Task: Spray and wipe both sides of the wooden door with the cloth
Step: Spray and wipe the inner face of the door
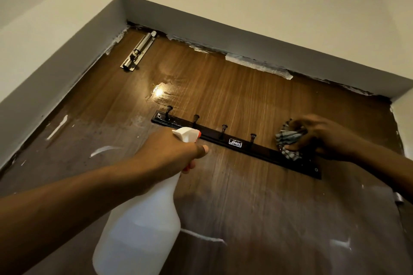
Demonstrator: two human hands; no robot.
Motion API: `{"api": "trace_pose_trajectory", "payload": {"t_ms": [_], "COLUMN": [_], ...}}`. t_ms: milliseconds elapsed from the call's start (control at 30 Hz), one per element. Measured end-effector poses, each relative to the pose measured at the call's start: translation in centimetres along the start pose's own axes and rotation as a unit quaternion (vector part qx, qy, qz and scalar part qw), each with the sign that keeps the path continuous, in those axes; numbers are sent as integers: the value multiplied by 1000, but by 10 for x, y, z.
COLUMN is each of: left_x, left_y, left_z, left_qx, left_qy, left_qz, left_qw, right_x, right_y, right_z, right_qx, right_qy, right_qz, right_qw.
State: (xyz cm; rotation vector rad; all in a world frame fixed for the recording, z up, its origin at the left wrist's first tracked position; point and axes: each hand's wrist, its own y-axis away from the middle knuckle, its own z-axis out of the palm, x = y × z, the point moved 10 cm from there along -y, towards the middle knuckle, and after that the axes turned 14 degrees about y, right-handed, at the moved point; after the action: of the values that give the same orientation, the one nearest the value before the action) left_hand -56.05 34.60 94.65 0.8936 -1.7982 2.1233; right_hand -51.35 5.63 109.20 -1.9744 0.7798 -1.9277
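The wooden door (234, 87) fills the view, seen from below, with a wet shiny patch near its top. My left hand (169, 152) grips the neck of a white spray bottle (143, 225), its nozzle pointing at the door just under the hook rail. My right hand (326, 138) holds a bunched grey-blue checked cloth (288, 140) against the right end of the black hook rail (245, 147).
A metal slide bolt (138, 51) sits at the door's top left. The grey door frame (245, 35) and torn masking tape (257, 65) run along the top edge. White paint marks dot the lower door. A hinge (399, 197) shows at the right edge.
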Motion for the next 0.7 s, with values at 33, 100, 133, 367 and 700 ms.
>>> {"api": "trace_pose_trajectory", "payload": {"t_ms": [33, 100, 133, 367, 700], "left_x": [0, -1, -2, -8, -7], "left_y": [1, 1, 1, -7, -9], "left_z": [-5, -15, -21, -58, -115], "left_qx": [3, 9, 11, 17, 19], "left_qy": [1, 2, 3, 9, 28], "left_qz": [-1, -1, -2, -10, 5], "left_qw": [1000, 1000, 1000, 1000, 999], "right_x": [-9, -20, -21, -62, -136], "right_y": [-14, -37, -46, -106, -233], "right_z": [-4, -13, -15, -35, -71], "right_qx": [3, -5, -18, -12, 29], "right_qy": [-3, -11, -17, -42, -106], "right_qz": [-18, -40, -37, -44, -52], "right_qw": [1000, 999, 999, 998, 993]}}
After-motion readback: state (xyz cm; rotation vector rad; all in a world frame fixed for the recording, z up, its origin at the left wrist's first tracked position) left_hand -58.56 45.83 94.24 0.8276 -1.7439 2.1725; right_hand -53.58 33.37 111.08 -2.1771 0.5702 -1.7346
